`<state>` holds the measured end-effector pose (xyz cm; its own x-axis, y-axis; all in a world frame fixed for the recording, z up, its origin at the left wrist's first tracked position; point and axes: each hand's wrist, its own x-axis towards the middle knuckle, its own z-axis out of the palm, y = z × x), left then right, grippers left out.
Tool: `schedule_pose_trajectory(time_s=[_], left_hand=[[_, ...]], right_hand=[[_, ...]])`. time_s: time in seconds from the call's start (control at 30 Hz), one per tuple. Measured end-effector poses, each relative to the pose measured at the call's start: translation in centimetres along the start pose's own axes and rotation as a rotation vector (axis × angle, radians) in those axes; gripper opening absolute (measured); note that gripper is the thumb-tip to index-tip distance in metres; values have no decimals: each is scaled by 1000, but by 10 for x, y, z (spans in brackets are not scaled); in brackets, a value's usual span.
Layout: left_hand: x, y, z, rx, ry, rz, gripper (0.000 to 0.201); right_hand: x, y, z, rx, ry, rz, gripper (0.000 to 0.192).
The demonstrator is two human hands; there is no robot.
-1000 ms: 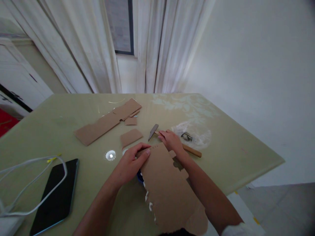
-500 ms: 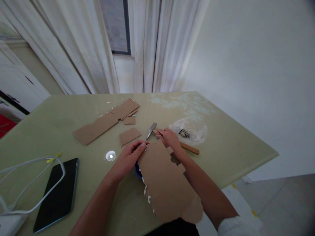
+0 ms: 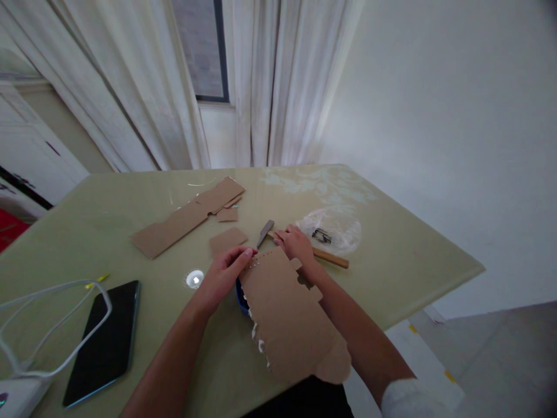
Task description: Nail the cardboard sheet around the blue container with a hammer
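A brown cardboard sheet (image 3: 287, 316) lies tilted in front of me, with small holes and shiny specks along its far edge and notched tabs on its right. My left hand (image 3: 224, 276) closes on its far left corner, thumb on top. My right hand (image 3: 298, 247) is curled at the far right corner, over a hammer's wooden handle (image 3: 331, 258); what its fingers grip is hidden. The hammer's metal head (image 3: 265, 233) shows just beyond the fingertips. Part of a blue container (image 3: 242, 299) sticks out from beneath the sheet's left side.
A clear plastic bag (image 3: 337, 229) with dark nail-like pieces lies right of the hammer. Cardboard strips (image 3: 187, 220) and a small cardboard piece (image 3: 228, 239) lie beyond my left hand. A tablet (image 3: 104, 342), white cable (image 3: 56, 283) and shiny round disc (image 3: 194, 279) are on the left.
The whole view has shifted slightly. Both hands keep nearly the same places on and beside the cardboard sheet, and the left fingers have moved a little off the specks near the corner.
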<state>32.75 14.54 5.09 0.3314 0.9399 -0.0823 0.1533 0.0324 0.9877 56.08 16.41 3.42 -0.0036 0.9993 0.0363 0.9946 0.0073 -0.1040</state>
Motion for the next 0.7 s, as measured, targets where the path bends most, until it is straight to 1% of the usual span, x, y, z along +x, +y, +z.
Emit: schedule_pose_trajectory(time_s=[0.1,0.23,0.37,0.5,0.6,0.63,0.7], left_hand=[[-2,3,-1,-42,13,-6,60],[-5,5,0,-73,30,-17,60],[-8,4,5,-111,16,-40,58],[-9,1,8,-183,11,-69,57],[-8,-2,8,-240,21,-92,58],[-7,-3,8,-256,32,-95,58],[-6,-5,8,-281,61,-100,58]], right_hand=[[-1,0,1,2,6,-1,25],[2,2,5,8,-17,-15,25],[3,5,10,8,-33,-45,27],[-3,7,10,18,-31,-87,27],[-13,5,1,51,-6,-126,31],[-17,5,-6,64,11,-135,32],[-26,10,-23,86,68,-115,27]])
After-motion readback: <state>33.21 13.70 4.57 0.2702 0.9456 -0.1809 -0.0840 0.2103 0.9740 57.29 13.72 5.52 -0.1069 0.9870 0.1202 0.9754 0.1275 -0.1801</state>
